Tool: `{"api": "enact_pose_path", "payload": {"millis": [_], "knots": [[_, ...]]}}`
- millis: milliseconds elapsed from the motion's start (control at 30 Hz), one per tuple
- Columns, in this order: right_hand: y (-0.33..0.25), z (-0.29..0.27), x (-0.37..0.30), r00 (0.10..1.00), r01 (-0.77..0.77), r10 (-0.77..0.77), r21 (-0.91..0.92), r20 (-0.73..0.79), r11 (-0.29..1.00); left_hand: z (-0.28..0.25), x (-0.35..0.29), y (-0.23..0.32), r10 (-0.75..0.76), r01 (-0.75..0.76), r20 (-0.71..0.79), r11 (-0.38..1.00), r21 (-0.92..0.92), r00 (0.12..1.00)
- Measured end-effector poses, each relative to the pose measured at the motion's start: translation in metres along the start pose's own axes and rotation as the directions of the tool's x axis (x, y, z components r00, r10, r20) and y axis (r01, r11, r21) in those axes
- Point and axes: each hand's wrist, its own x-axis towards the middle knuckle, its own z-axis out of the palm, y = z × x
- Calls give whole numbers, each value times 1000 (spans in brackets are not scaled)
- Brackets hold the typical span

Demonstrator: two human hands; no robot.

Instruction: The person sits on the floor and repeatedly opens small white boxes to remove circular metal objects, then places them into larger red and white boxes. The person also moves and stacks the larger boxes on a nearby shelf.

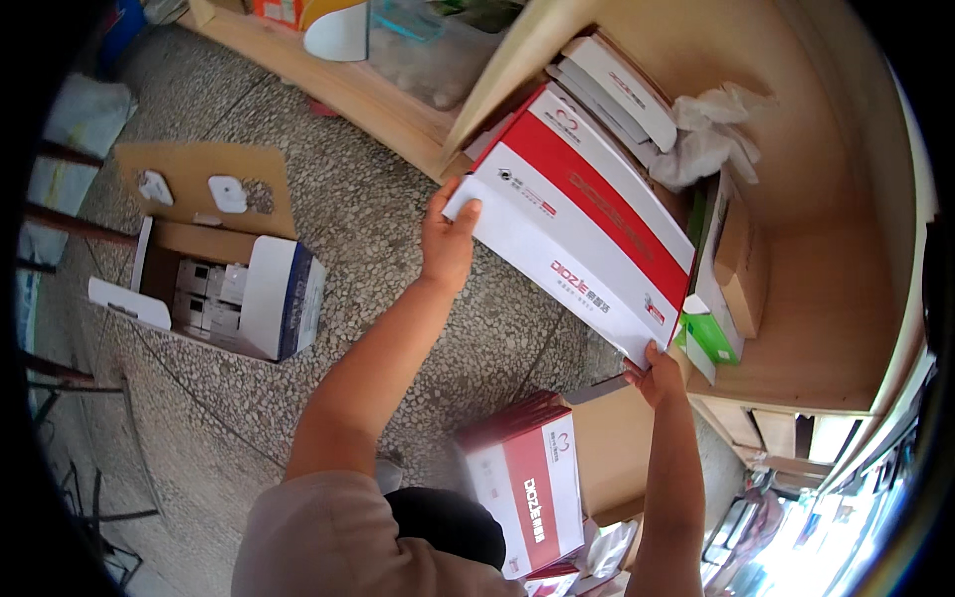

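A large flat white box with a red band (587, 214) is gripped at two corners, tilted at the mouth of a wooden cabinet. My left hand (450, 234) is closed on its upper left corner, thumb on the white face. At the lower right corner my right hand (657, 375) pinches its edge, the other fingers partly hidden. Behind it on the shelf stand flat white cartons (617, 95), a crumpled white plastic bag (708, 139) and a green-and-white box (710, 333). Below my arms stands a similar red and white box (537, 488).
An open carton (288, 298) holding small white boxes sits on the speckled floor (368, 179) to the left. The wooden cabinet (826, 298) rises at the right. Beside the lower box is a brown cardboard piece (609, 448). Metal chair legs (129, 438) stand at the far left.
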Motion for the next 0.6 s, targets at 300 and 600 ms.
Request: {"api": "enact_pose_path", "payload": {"millis": [300,600], "knots": [[0,-5,2,999,-43,42,62,17,997,8,-1,13,-216,180,-123,950,-254,969],[-5,-7,4,998,-62,62,31,6,998,7,0,24,-198,195,-110,980,-37,974]]}}
